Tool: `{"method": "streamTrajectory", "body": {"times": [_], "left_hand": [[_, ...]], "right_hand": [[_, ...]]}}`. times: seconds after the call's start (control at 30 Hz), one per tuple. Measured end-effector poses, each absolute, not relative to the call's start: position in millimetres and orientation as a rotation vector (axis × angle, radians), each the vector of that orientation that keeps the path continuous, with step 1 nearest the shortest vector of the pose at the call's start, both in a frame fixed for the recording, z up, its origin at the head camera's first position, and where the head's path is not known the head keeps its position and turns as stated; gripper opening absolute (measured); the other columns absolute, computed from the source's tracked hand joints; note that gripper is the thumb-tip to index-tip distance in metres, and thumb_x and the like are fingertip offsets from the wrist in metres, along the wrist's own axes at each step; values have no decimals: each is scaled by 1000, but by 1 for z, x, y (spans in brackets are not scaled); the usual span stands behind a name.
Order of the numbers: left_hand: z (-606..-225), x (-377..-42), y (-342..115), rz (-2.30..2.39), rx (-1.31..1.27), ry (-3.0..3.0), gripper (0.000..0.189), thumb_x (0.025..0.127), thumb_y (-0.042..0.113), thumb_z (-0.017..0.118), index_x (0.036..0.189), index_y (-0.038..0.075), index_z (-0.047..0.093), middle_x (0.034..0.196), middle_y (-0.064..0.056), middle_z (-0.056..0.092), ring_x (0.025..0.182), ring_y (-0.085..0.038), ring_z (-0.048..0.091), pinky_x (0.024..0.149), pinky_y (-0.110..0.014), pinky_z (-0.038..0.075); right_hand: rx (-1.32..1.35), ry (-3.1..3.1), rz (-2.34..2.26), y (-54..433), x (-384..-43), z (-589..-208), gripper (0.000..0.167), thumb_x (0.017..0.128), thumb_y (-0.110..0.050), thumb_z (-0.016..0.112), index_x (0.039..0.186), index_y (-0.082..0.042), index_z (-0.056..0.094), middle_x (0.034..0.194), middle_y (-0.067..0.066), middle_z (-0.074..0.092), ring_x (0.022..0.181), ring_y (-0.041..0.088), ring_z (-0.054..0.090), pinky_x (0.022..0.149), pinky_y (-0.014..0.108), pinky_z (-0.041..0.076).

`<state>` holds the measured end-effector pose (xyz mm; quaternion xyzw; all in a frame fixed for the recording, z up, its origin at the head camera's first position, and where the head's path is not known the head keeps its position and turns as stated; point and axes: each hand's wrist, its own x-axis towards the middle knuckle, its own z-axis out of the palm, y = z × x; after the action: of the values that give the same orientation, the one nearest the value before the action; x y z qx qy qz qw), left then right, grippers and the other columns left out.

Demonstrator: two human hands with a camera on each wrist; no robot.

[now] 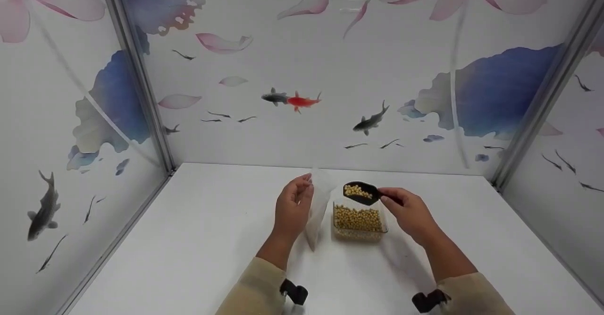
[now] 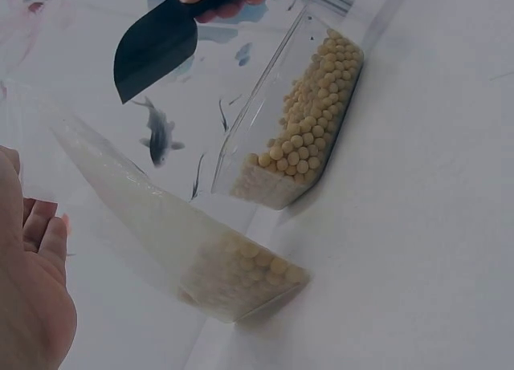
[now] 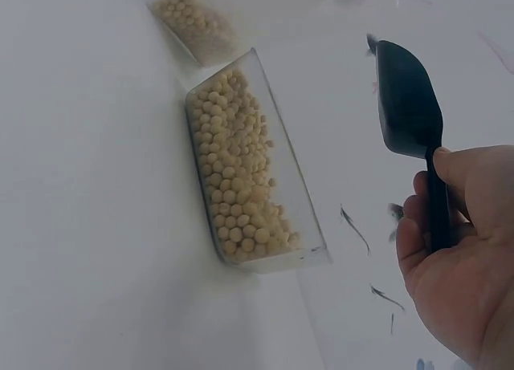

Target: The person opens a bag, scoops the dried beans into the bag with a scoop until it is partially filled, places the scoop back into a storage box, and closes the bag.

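While the right hand [image 1: 410,213] grips a black scoop [image 1: 373,195] of yellow beans [image 1: 357,191] by its handle, the left hand [image 1: 293,207] pinches a translucent bag [image 1: 318,213] near its upper edge. Between the hands, just beside this bag, stands a transparent container [image 1: 361,235]; outward from each hand, the white table [image 1: 207,225] extends widely.

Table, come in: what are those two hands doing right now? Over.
Left hand holds translucent bag, some yellow balls inside. Right hand grips black scoop, loaded, higher than clear container. Nothing visible between scoop and bag.
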<state>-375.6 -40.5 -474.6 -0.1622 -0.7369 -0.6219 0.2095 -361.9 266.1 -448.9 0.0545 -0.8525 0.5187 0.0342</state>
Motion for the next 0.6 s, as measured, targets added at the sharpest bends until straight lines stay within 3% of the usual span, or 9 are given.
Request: {"method": "streamTrajectory", "body": {"times": [0.3,0.6], "left_hand": [[-475,-375,-39,-1748,-440,-2034,24,112,30,59,123,11,67,151,1,64,142,-17,62,119,-36,52],[-473,-376,-39,-1741,-426,-2042,18,112,31,60,122,17,67,151,2,64,142,-16,62,119,-34,52]], "right_hand": [[288,-2595,1510,251,-360,-414,37,111,-29,60,144,-12,66,143,14,66,132,29,63,103,27,55],[413,-2633,1233,224,-363,-385,34,111,-26,61,142,-14,68,139,11,65,126,30,65,108,49,58]]}}
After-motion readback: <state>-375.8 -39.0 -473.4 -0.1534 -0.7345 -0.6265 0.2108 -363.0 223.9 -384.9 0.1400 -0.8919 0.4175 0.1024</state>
